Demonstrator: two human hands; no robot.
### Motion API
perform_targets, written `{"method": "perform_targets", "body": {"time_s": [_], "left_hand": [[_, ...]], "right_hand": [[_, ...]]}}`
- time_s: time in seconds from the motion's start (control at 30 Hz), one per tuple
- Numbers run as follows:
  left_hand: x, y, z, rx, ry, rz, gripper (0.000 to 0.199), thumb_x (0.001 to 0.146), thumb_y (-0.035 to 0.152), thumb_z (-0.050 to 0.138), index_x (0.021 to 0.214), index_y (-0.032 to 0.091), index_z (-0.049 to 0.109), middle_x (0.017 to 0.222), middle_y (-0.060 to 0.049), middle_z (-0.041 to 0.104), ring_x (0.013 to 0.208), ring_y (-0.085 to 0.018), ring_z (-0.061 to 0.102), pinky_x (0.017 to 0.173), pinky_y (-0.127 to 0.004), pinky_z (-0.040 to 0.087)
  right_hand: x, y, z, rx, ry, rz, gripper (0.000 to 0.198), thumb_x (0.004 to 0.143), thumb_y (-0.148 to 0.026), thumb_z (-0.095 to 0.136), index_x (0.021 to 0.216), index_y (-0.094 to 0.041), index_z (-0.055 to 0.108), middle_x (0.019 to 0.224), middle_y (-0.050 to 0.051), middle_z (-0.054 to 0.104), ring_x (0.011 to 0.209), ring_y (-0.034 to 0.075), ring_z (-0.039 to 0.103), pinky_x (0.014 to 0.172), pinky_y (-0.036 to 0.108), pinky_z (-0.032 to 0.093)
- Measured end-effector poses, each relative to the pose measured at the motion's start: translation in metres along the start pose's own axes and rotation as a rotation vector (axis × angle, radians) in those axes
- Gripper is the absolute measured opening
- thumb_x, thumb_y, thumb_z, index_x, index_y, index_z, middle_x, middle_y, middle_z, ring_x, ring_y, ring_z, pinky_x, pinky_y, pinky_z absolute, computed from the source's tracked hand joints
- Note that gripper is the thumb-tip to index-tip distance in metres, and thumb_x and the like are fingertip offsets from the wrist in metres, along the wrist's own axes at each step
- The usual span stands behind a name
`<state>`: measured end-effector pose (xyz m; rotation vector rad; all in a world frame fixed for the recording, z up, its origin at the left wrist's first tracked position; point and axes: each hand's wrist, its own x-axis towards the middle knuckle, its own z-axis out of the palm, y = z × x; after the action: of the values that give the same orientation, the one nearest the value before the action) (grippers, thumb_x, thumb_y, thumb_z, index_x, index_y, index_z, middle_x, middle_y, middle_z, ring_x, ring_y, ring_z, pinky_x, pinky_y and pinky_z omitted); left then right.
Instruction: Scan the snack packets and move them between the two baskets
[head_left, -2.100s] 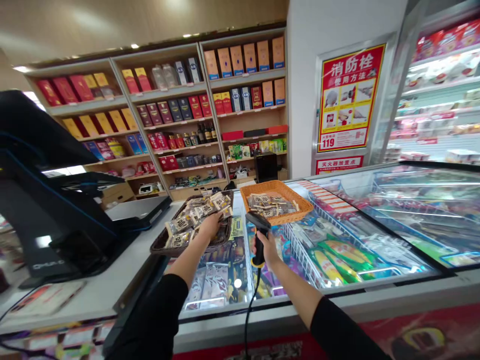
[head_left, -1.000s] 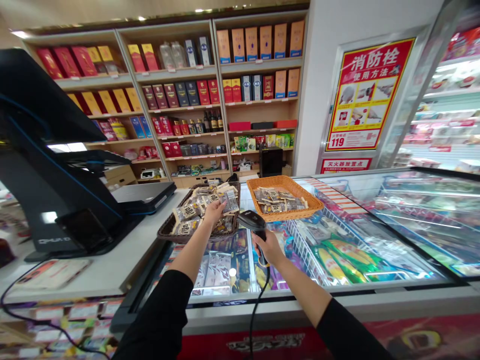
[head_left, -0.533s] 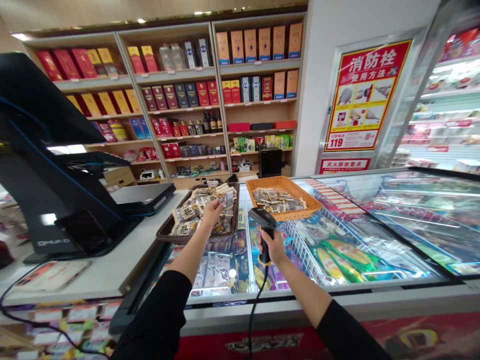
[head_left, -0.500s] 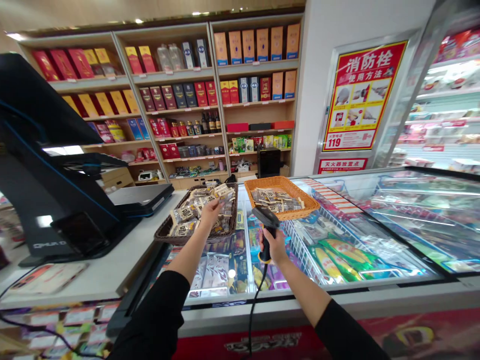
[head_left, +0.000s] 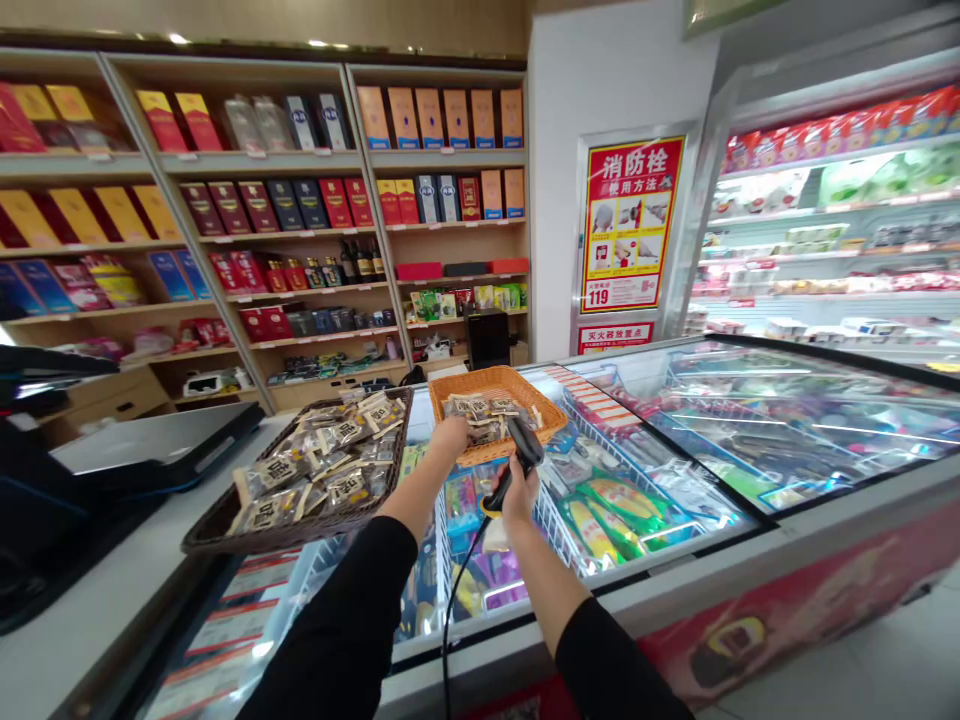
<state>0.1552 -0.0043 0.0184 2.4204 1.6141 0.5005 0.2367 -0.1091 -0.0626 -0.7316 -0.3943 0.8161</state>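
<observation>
Gripping a black scanner (head_left: 527, 447) at the centre of the frame, the right hand (head_left: 518, 494) has its fingers curled around the handle. The left hand (head_left: 451, 438) is at the near left side of the orange basket (head_left: 487, 380), beside wrapped packets (head_left: 480, 408); whether it pinches one, I cannot tell. Left of centre, a dark basket (head_left: 292, 539) holds more packets.

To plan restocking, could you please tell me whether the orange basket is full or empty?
Partly filled: packets lie in the orange basket, but bare weave shows behind them.
</observation>
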Motion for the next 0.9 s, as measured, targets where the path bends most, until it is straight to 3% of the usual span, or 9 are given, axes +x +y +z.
{"method": "perform_targets", "body": {"time_s": [0.17,0.33,0.47,0.53,0.63,0.73,0.9], "left_hand": [[0.015,0.006,0.004,0.191,-0.047,0.016,0.014,0.073,0.023,0.066,0.064,0.013,0.071,0.084,-0.022,0.07,0.092,-0.035,0.065,0.082,-0.041,0.047],[0.001,-0.002,-0.012,0.132,-0.103,0.081,0.015,0.074,0.027,0.065,0.084,0.024,0.076,0.088,-0.01,0.072,0.092,-0.027,0.065,0.082,-0.031,0.047],[-0.039,-0.039,-0.052,0.094,0.083,0.071,0.024,0.081,0.031,0.056,0.097,0.026,0.074,0.094,-0.009,0.072,0.096,-0.027,0.064,0.086,-0.032,0.045],[-0.065,-0.067,-0.075,0.153,0.162,-0.061,0.025,0.083,0.032,0.053,0.088,0.021,0.074,0.092,-0.013,0.071,0.093,-0.029,0.064,0.084,-0.034,0.046],[-0.101,-0.107,-0.101,0.295,0.162,-0.317,0.03,0.081,0.039,0.054,0.077,0.015,0.071,0.088,-0.019,0.07,0.091,-0.033,0.065,0.08,-0.038,0.048],[-0.123,-0.135,-0.106,0.359,0.117,-0.429,0.034,0.079,0.046,0.058,0.079,0.014,0.069,0.092,-0.022,0.069,0.095,-0.035,0.064,0.08,-0.04,0.048],[-0.121,-0.144,-0.089,0.294,0.112,-0.385,0.038,0.062,0.045,0.074,0.089,0.019,0.068,0.098,-0.02,0.07,0.096,-0.035,0.064,0.082,-0.04,0.048]], "right_hand": [[0.0,0.003,0.002,-0.031,-0.018,0.012,0.031,0.074,-0.049,0.061,0.08,-0.024,0.043,0.049,-0.007,0.047,0.034,0.012,0.043,0.034,0.026,0.036],[-0.006,-0.002,0.002,-0.039,-0.055,0.027,0.033,0.073,-0.049,0.063,0.075,-0.025,0.041,0.048,-0.007,0.046,0.035,0.012,0.042,0.035,0.026,0.036],[-0.017,-0.003,0.004,-0.024,-0.2,0.065,0.034,0.071,-0.049,0.064,0.076,-0.024,0.042,0.051,-0.007,0.049,0.035,0.011,0.043,0.035,0.025,0.035],[-0.024,0.0,0.009,-0.026,-0.343,0.131,0.035,0.07,-0.051,0.065,0.076,-0.023,0.043,0.052,-0.006,0.05,0.036,0.01,0.044,0.035,0.023,0.034],[-0.034,0.008,0.02,-0.046,-0.543,0.256,0.038,0.067,-0.052,0.066,0.079,-0.022,0.047,0.051,-0.006,0.051,0.035,0.01,0.044,0.035,0.023,0.034],[-0.04,0.018,0.03,-0.053,-0.608,0.331,0.041,0.064,-0.051,0.069,0.084,-0.02,0.051,0.049,-0.006,0.052,0.034,0.01,0.044,0.035,0.023,0.035],[-0.04,0.026,0.024,-0.028,-0.513,0.36,0.041,0.064,-0.052,0.069,0.084,-0.021,0.051,0.051,-0.006,0.053,0.035,0.01,0.044,0.035,0.023,0.035]]}}
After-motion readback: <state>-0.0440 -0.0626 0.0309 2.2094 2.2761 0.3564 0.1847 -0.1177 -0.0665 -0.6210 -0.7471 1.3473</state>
